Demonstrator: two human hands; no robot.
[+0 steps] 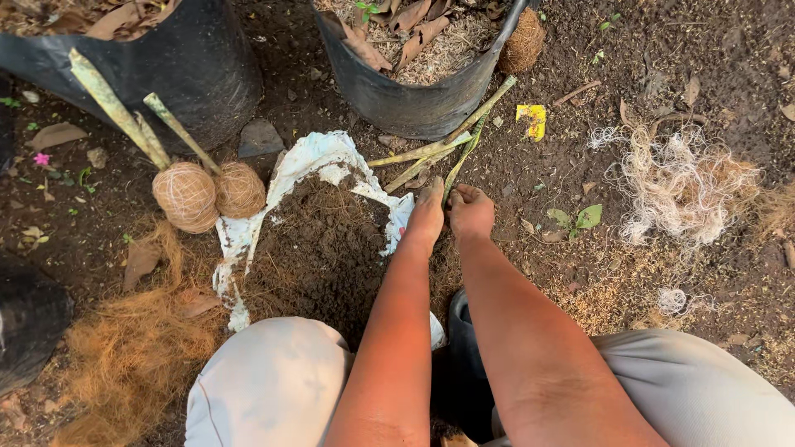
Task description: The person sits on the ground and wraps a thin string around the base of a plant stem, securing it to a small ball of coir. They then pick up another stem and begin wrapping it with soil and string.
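Observation:
My left hand (426, 217) and my right hand (471, 213) rest side by side on the soil, both closed around the lower end of a thin green plant cutting (460, 157). The cutting runs up toward a black grow bag (414, 103). Two or three more cut stems (418, 154) lie crossed just above my hands. A heap of dark soil (319, 248) on a white plastic sheet (319, 157) lies just left of my left hand.
Two stems with fibre-wrapped root balls (207, 194) lean against another black grow bag (190, 66) at left. Loose coconut fibre (132, 348) lies lower left, pale tangled string (679, 186) at right. A small seedling (575, 219), a yellow scrap (532, 117), and my knees sit below.

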